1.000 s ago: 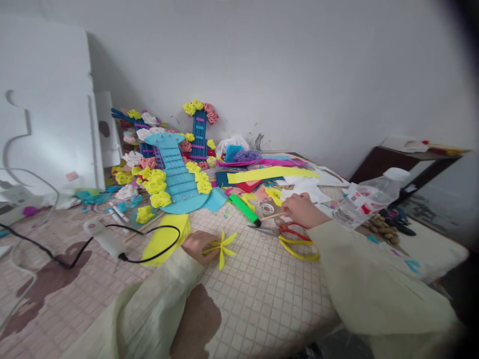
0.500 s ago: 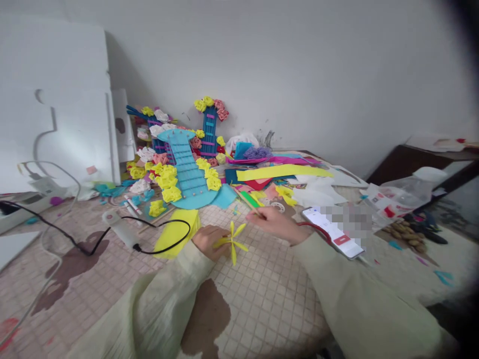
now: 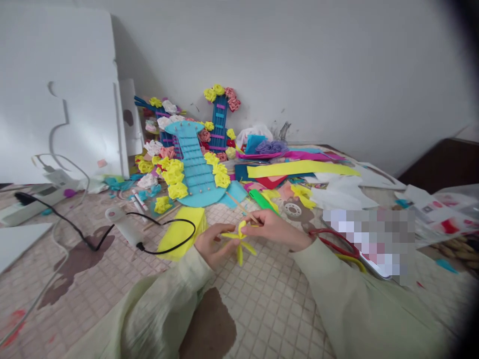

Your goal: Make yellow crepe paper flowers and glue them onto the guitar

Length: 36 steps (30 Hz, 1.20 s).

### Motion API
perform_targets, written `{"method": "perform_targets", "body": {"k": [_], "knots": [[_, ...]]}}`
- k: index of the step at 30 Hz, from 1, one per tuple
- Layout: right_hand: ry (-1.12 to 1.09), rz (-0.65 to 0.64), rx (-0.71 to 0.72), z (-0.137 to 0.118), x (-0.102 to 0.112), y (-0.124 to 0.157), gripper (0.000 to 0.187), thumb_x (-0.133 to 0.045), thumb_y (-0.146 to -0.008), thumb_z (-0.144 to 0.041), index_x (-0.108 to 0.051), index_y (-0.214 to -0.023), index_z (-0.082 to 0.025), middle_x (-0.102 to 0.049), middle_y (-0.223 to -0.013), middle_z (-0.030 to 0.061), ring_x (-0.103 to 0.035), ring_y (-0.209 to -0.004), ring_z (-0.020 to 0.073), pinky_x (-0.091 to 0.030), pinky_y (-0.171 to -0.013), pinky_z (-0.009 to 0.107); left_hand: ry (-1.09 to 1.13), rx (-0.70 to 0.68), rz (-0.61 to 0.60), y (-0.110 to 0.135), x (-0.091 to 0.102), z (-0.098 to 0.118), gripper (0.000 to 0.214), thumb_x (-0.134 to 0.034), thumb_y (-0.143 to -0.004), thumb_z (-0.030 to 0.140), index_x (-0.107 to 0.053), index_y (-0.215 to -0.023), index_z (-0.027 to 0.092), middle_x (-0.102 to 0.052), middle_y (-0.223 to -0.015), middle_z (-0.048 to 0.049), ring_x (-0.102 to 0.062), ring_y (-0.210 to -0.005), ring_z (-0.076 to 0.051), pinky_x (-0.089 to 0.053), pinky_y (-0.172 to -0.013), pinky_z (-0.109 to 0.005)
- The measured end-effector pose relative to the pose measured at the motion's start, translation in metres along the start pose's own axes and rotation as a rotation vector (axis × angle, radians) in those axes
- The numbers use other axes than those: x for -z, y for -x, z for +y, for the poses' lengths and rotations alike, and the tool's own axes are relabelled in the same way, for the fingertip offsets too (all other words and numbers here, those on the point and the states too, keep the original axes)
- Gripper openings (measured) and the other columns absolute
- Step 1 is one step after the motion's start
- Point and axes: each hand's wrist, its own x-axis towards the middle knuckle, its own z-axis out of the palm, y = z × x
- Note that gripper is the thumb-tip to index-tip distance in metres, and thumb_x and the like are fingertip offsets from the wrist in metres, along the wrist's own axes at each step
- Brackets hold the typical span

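My left hand (image 3: 211, 244) pinches a yellow paper flower (image 3: 239, 240) with thin pointed petals, just above the tiled cloth. My right hand (image 3: 277, 228) is closed on a thin wooden stick (image 3: 242, 207) whose near end meets the flower's centre; the stick slants up and to the left. Both hands are close together in the middle of the view. Pale yellow sleeves cover both forearms.
A white glue gun (image 3: 121, 225) with a black cord lies left of the hands, beside a yellow paper sheet (image 3: 181, 232). Behind stand blue paper craft pieces (image 3: 194, 167) with paper roses and coloured paper strips (image 3: 299, 168). Red scissors (image 3: 333, 238), a phone and a green marker (image 3: 262, 200) lie to the right.
My right hand picked up the wooden stick near the scissors and carried it left to the flower in my left hand. The view shifted rightward across the table.
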Motion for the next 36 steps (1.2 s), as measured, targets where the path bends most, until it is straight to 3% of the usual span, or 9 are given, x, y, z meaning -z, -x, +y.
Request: {"method": "perform_targets", "body": {"k": [4, 7, 11, 18, 22, 26, 36], "knots": [[-0.054, -0.005, 0.013, -0.004, -0.003, 0.007, 0.029, -0.059, -0.071, -0.042, -0.062, -0.081, -0.016, -0.032, -0.058, -0.0057, -0.028, -0.051, 0.0069, -0.022, -0.046, 0.021, 0.316, 0.145, -0.117, -0.002, 0.001, 0.012, 0.030, -0.059, -0.070, 0.033, -0.060, -0.092, 0.013, -0.069, -0.087, -0.0101, -0.066, -0.076, -0.020, -0.056, -0.064, -0.029], [-0.066, 0.036, 0.002, -0.007, -0.008, 0.011, 0.027, -0.061, -0.069, -0.040, -0.062, -0.079, -0.016, -0.026, -0.056, -0.0065, -0.025, -0.050, 0.0066, -0.019, -0.044, 0.021, 0.429, 0.181, -0.098, 0.000, -0.001, 0.015, 0.027, -0.060, -0.069, 0.030, -0.059, -0.090, 0.012, -0.068, -0.084, -0.0091, -0.066, -0.072, -0.018, -0.056, -0.063, -0.028], [-0.022, 0.139, 0.007, -0.009, -0.014, 0.014, 0.025, -0.064, -0.067, -0.039, -0.062, -0.076, -0.016, -0.019, -0.054, -0.0074, -0.023, -0.048, 0.0063, -0.017, -0.042, 0.021, 0.385, 0.143, -0.044, 0.003, -0.004, 0.016, 0.023, -0.058, -0.070, 0.025, -0.058, -0.090, 0.013, -0.066, -0.082, -0.0077, -0.064, -0.070, -0.016, -0.055, -0.062, -0.027], [0.029, 0.248, 0.093, -0.009, -0.020, 0.017, 0.020, -0.065, -0.068, -0.036, -0.062, -0.075, -0.017, -0.023, -0.054, -0.0071, -0.026, -0.049, 0.0065, -0.021, -0.046, 0.021, 0.218, -0.058, 0.026, 0.005, -0.003, 0.021, 0.020, -0.058, -0.070, 0.016, -0.056, -0.090, 0.015, -0.062, -0.083, -0.0063, -0.061, -0.078, -0.016, -0.052, -0.070, -0.029], [0.064, 0.253, 0.154, -0.010, -0.021, 0.018, 0.017, -0.065, -0.068, -0.033, -0.064, -0.074, -0.017, -0.023, -0.055, -0.0068, -0.029, -0.050, 0.0068, -0.022, -0.047, 0.021, 0.289, -0.102, 0.033, 0.004, -0.002, 0.021, 0.011, -0.057, -0.071, 0.014, -0.054, -0.081, 0.016, -0.060, -0.081, -0.0058, -0.060, -0.078, -0.015, -0.052, -0.068, -0.027], [0.039, 0.229, 0.185, -0.008, -0.021, 0.019, 0.018, -0.067, -0.067, -0.032, -0.062, -0.076, -0.017, -0.024, -0.056, -0.0071, -0.029, -0.049, 0.0064, -0.023, -0.046, 0.021, 0.217, -0.129, 0.100, 0.005, 0.000, 0.023, 0.007, -0.059, -0.069, 0.013, -0.055, -0.074, 0.015, -0.059, -0.078, -0.0062, -0.058, -0.075, -0.015, -0.050, -0.066, -0.027], [0.003, 0.186, 0.131, -0.011, -0.021, 0.021, 0.019, -0.063, -0.070, -0.030, -0.051, -0.065, -0.017, -0.025, -0.052, -0.0082, -0.026, -0.047, 0.0057, -0.022, -0.044, 0.020, 0.498, 0.264, 0.072, 0.008, -0.007, 0.035, 0.014, -0.063, -0.067, 0.025, -0.056, -0.074, 0.015, -0.059, -0.068, -0.0008, -0.055, -0.061, -0.011, -0.045, -0.053, -0.019]]}}
